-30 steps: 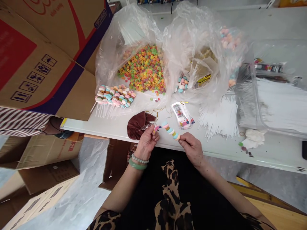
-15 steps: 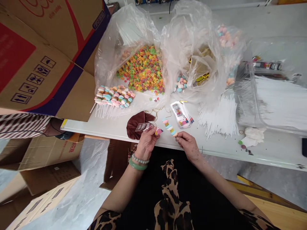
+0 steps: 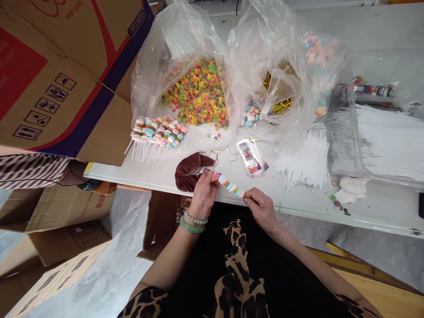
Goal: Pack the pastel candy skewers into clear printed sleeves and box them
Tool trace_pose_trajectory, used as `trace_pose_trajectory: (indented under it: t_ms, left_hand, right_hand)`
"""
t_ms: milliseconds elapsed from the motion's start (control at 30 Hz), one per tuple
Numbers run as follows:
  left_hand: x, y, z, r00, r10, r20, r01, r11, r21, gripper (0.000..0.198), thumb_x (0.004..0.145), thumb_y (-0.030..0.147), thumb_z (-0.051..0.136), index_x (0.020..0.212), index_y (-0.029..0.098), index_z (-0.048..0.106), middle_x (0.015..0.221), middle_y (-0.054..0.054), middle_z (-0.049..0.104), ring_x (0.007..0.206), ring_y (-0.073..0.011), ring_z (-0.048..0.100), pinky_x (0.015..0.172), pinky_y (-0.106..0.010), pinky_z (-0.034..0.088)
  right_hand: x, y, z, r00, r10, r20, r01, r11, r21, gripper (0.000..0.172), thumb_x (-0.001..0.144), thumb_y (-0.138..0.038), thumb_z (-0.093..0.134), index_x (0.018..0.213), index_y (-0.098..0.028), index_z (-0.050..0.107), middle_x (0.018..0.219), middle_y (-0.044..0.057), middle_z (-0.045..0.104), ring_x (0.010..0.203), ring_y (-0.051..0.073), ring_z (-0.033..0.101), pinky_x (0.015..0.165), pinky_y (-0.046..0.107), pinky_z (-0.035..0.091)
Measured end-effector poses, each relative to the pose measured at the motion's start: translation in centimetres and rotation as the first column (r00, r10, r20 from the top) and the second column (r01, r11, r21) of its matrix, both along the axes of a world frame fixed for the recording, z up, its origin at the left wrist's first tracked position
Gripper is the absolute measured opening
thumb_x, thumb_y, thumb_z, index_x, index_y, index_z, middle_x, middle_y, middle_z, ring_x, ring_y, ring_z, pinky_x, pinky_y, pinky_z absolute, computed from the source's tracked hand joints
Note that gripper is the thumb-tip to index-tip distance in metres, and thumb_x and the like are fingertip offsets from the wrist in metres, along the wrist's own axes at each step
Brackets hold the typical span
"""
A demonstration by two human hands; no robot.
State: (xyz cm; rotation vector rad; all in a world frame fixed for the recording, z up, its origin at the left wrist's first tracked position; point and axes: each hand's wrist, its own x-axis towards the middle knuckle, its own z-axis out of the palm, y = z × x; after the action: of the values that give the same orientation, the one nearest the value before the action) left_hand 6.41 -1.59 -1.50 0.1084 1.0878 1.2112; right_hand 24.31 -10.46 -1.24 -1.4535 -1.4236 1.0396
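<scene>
Between my hands, over the table's front edge, is a candy skewer (image 3: 231, 185) of pastel and brown pieces. My right hand (image 3: 260, 205) pinches its lower end; any stick there is hidden by the fingers. My left hand (image 3: 203, 194) is closed on a clear printed plastic wrapper (image 3: 199, 170), whose coloured end meets the skewer's upper tip. Whether the tip is inside the wrapper I cannot tell. Behind my left hand lies a dark red cloth (image 3: 185, 172). A stack of flat printed wrappers (image 3: 251, 158) rests just beyond the skewer, with loose gold twist ties (image 3: 217, 152) nearby.
Finished candy skewers (image 3: 159, 131) lie in a pile at the left, before a plastic bag of ring candies (image 3: 202, 95). Another bag (image 3: 274, 39) holds gold ties. White sticks (image 3: 303, 161) and a clear bin (image 3: 359, 163) are at right. A large carton (image 3: 76, 84) stands left.
The skewer's upper tip has come up against the wrapper's coloured end in my left hand. My right hand has dropped slightly, tilting the skewer more.
</scene>
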Motion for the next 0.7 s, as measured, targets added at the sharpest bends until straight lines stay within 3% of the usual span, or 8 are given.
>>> trace_pose_trajectory:
  t_ms: [300, 500, 700]
  left_hand:
    - [0.5, -0.12, 0.89, 0.997, 0.045, -0.058, -0.048, 0.998, -0.039, 0.017, 0.078, 0.021, 0.072, 0.077, 0.017, 0.056, 0.072, 0.003, 0.06, 0.06, -0.0062, 0.056, 0.055, -0.017, 0.044]
    - [0.37, -0.3, 0.56, 0.998, 0.001, -0.064, 0.001, 1.0, 0.03, 0.018, 0.077, 0.025, 0.072, 0.076, 0.019, 0.055, 0.072, 0.003, 0.058, 0.062, -0.0076, 0.056, 0.061, -0.021, 0.046]
    - [0.36, -0.29, 0.84, 0.986, 0.007, -0.165, 0.018, 0.989, 0.147, 0.022, 0.069, 0.027, 0.079, 0.075, 0.018, 0.059, 0.072, 0.002, 0.061, 0.065, -0.0104, 0.058, 0.064, -0.024, 0.049]
  right_hand:
    - [0.08, 0.33, -0.28, 0.991, -0.013, 0.131, 0.007, 0.999, 0.049, 0.016, 0.091, -0.023, 0.048, 0.082, -0.023, 0.061, 0.078, 0.001, 0.057, 0.071, 0.015, 0.054, 0.068, 0.029, 0.041]
    - [0.08, 0.37, -0.6, 0.985, 0.012, 0.172, -0.021, 0.999, 0.05, 0.016, 0.092, -0.023, 0.048, 0.085, -0.023, 0.061, 0.079, 0.001, 0.057, 0.071, 0.015, 0.054, 0.068, 0.028, 0.041]
    - [0.28, 0.44, -0.05, 0.963, 0.006, 0.268, -0.024, 0.998, 0.065, 0.017, 0.092, -0.023, 0.047, 0.085, -0.023, 0.063, 0.078, 0.002, 0.057, 0.068, 0.015, 0.053, 0.065, 0.027, 0.04]
